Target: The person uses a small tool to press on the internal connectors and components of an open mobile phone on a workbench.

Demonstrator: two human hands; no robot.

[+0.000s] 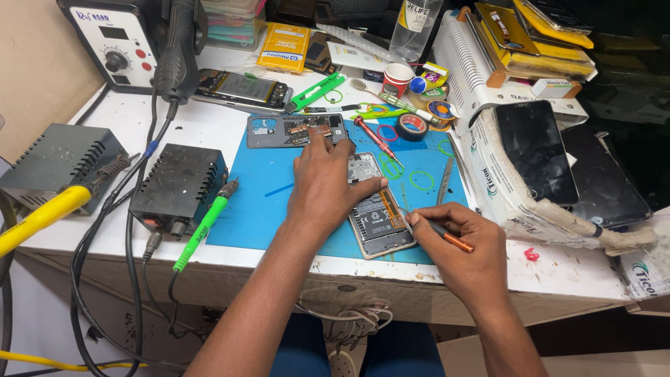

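Left hand (324, 185) is lying flat-ish on the opened grey phone with its back cover off (377, 216), fingers spread a little and pressing on the upper half to pin it down. Right hand (460, 241) is pinched around a slim screwdriver with a copper-orange handle (447, 235), thumb and fingertips closed on the shaft, tip touching the right edge of the phone about halfway down.

Using the blue rectangular work mat (265, 209) as the reference: the phone sits on the mat's lower right part, angled slightly, bottom end near the mat's front edge. At the mat's top edge lies a second dark phone frame with exposed boards (279, 130). A red-handled screwdriver (373, 137) rests on the upper right of the mat, next to a few green rubber rings (421, 180). Just off the mat's left side is a black boxy soldering station (178, 185) with a green-handled soldering iron (204, 227) leaning against it. Beyond the mat's top right corner there's a roll of black tape (412, 126) and a small red paper cup (398, 78). Everything sits on a scuffed white worktop (572, 269).
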